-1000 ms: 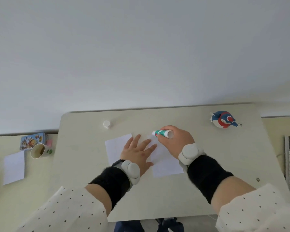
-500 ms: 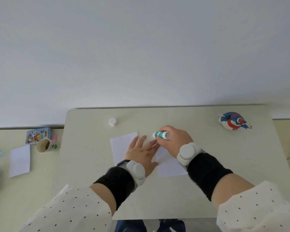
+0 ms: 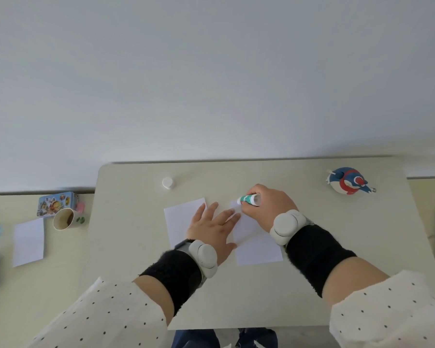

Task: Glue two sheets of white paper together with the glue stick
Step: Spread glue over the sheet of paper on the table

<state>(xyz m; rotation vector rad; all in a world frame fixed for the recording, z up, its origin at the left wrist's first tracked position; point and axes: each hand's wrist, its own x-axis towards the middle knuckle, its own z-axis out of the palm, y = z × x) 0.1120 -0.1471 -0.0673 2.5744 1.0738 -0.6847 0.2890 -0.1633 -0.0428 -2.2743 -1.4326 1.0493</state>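
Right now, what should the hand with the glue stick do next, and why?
Probably drag the glue stick down the right sheet: the right hand has its tip at that sheet's top corner, while the left hand lies flat, steadying the paper.

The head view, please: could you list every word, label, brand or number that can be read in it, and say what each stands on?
No text can be read.
Glue stick in the right hand: green and white label, print too small and blurred.
Picture tin left of the table: cartoon artwork, any lettering blurred.
Paper cup: a green mark, not legible.
Blue and red toy: no readable marking.
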